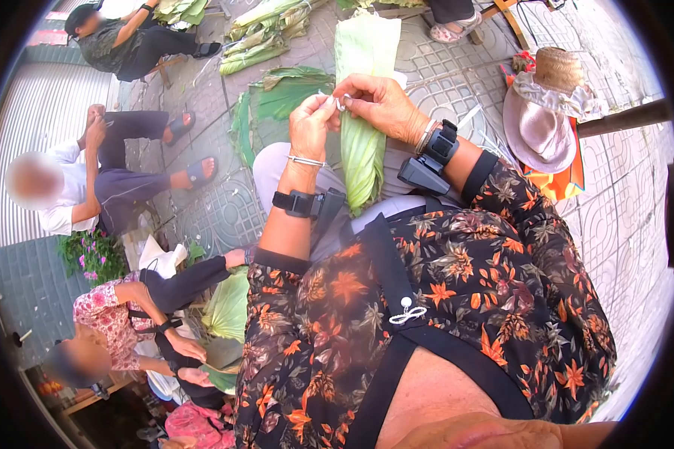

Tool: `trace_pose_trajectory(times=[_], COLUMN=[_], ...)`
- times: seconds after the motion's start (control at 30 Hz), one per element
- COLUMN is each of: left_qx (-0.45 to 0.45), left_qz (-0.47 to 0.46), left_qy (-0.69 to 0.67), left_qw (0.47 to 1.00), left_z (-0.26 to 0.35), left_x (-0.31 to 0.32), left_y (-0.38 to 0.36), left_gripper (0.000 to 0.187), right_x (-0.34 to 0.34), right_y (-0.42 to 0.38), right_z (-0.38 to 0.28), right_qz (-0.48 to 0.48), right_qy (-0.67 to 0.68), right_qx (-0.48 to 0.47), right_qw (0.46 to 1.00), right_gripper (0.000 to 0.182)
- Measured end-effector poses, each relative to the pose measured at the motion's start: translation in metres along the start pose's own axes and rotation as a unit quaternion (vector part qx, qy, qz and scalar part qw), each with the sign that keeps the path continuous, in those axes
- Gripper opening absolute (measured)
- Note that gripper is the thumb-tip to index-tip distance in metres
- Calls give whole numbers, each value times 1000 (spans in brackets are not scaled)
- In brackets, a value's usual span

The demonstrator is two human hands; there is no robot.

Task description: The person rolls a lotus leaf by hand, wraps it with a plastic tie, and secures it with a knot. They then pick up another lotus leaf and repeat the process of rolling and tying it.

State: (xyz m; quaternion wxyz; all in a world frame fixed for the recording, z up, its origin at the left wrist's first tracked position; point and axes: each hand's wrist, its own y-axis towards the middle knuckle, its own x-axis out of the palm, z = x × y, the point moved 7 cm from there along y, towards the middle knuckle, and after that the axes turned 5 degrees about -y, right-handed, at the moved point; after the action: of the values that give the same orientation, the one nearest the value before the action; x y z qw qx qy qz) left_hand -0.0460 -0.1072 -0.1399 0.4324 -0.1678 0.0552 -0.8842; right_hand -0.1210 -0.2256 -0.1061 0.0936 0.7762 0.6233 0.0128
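A long bundle of pale green leaves (pixel 363 153) lies across my lap, its wide end pointing away from me. Over the bundle, both of my hands meet at a small white strand (pixel 341 102). My left hand (pixel 314 127) pinches the strand from the left with thumb and fingertips. From the right, my right hand (pixel 386 108) pinches it too, its fingertips nearly touching those of my left hand. Darker green leaves (pixel 284 93) lie on the paving just left of the bundle.
Several people sit at the left, one in a white shirt (pixel 67 179), another in a pink patterned top (pixel 108 314). More leaf bundles (pixel 266 34) lie on the paving ahead. Hats (pixel 543 123) rest at the right beside a dark bar (pixel 625 118). Someone's shoe (pixel 454 28) shows at the top.
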Motion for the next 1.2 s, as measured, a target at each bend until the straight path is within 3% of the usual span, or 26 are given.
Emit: trace_pose_trajectory(times=[0.13,0.23,0.33,0.43,0.53,0.63,0.93,1.2], left_qx=[-15,-30,-28,-19,-28,-25,26,60], left_qz=[-4,-15,-34,-38,-28,-29,121,188], left_qy=[-39,-53,-67,-66,-66,-62,-6,90], left_qw=[999,998,997,997,997,997,992,976], left_z=[-2,-3,-4,-3,-4,-4,-3,5], left_x=[0,0,2,2,2,2,-29,-41], left_y=[-1,-1,-2,-1,-4,-5,5,16], left_gripper=[12,14,14,15,15,16,12,13], right_x=[-3,-2,-4,-3,-1,-2,-6,-7], right_y=[-1,1,0,2,1,0,-11,-11], right_z=[-4,2,-5,-9,-10,-6,-1,-4], right_qz=[13,15,19,25,30,43,-12,-48], right_qy=[-51,17,-20,-63,-119,-97,55,57], right_qx=[0,3,-9,-89,-109,-66,-12,-43], right_qw=[999,1000,1000,994,986,992,998,996], right_gripper=[17,22,23,20,17,16,13,13])
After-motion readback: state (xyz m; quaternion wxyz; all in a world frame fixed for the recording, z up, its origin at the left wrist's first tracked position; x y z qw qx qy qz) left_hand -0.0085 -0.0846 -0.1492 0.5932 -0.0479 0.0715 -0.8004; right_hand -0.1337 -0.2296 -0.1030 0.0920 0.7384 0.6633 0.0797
